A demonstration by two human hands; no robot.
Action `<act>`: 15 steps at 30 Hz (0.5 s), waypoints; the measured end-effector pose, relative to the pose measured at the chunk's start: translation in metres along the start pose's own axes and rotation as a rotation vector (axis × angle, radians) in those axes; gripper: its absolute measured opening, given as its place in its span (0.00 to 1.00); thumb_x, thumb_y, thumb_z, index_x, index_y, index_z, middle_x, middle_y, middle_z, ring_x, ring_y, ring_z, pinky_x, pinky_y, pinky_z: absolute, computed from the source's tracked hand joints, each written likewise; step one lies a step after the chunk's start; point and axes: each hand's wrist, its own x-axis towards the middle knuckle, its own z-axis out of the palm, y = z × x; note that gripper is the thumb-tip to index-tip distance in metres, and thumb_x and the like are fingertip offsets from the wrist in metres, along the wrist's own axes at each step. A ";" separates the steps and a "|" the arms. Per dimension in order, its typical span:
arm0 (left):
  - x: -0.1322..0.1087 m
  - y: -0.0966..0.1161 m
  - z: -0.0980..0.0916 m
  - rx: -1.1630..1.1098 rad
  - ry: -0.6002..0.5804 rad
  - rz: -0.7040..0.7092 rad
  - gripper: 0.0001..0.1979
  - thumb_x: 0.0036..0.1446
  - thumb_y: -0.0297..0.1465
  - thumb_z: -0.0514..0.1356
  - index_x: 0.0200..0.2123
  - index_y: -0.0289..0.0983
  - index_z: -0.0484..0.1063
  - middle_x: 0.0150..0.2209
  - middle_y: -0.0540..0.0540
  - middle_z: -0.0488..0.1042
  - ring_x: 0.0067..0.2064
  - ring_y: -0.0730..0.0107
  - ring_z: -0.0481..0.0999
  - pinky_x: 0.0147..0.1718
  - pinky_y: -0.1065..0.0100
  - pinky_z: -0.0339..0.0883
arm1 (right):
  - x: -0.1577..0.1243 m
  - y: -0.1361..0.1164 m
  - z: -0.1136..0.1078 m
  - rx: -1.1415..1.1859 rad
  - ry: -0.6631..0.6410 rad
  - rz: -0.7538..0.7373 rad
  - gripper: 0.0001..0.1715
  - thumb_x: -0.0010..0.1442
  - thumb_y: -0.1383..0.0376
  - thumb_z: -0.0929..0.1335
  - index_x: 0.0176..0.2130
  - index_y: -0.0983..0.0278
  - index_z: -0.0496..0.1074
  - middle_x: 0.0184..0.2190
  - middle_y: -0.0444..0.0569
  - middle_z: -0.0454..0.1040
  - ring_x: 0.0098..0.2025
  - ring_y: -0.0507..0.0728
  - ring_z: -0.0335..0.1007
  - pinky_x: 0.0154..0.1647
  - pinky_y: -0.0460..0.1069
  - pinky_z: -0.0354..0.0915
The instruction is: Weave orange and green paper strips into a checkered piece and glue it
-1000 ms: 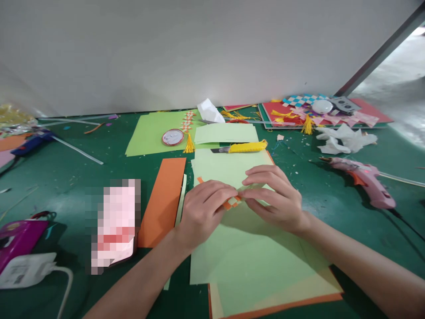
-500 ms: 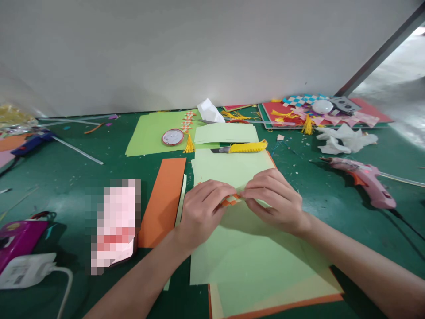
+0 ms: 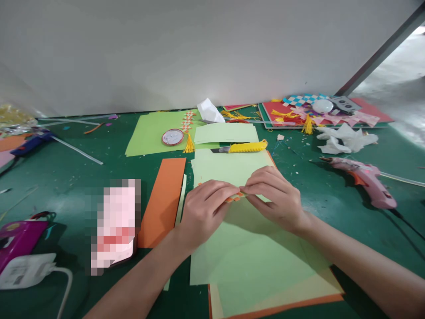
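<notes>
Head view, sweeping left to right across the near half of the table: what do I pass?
purple device → orange paper sheet → left hand → woven paper piece, pinched by both hands → right hand → pink glue gun

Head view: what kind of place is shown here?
Most likely a paper-craft workbench: coloured paper sheets on a green table, a pink glue gun, a yellow utility knife, and a woven paper piece pinched between the left hand and right hand.
</notes>
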 end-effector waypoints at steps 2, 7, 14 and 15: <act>0.001 0.000 0.000 0.001 0.002 0.001 0.11 0.58 0.21 0.59 0.43 0.39 0.72 0.38 0.45 0.78 0.39 0.68 0.78 0.39 0.67 0.72 | 0.001 0.000 0.000 0.015 -0.004 0.007 0.09 0.56 0.75 0.69 0.33 0.62 0.71 0.28 0.46 0.74 0.32 0.54 0.69 0.32 0.52 0.64; 0.001 0.001 0.000 -0.013 0.002 -0.015 0.10 0.58 0.20 0.59 0.42 0.38 0.73 0.36 0.45 0.79 0.39 0.68 0.78 0.39 0.68 0.72 | 0.002 0.000 0.000 0.052 -0.022 0.052 0.07 0.57 0.74 0.69 0.34 0.62 0.72 0.28 0.47 0.75 0.32 0.54 0.69 0.32 0.52 0.65; 0.004 0.005 -0.001 -0.135 -0.006 -0.271 0.03 0.59 0.26 0.61 0.37 0.38 0.74 0.33 0.49 0.78 0.33 0.73 0.77 0.34 0.73 0.69 | 0.004 -0.001 -0.003 0.242 -0.081 0.224 0.03 0.58 0.68 0.70 0.36 0.64 0.75 0.28 0.48 0.75 0.33 0.54 0.69 0.34 0.51 0.67; 0.005 0.006 -0.002 -0.156 -0.018 -0.319 0.02 0.59 0.27 0.61 0.35 0.38 0.74 0.31 0.50 0.78 0.32 0.73 0.77 0.34 0.72 0.69 | 0.004 -0.002 -0.003 0.261 -0.082 0.260 0.03 0.59 0.69 0.69 0.34 0.63 0.75 0.27 0.47 0.74 0.32 0.53 0.69 0.33 0.50 0.67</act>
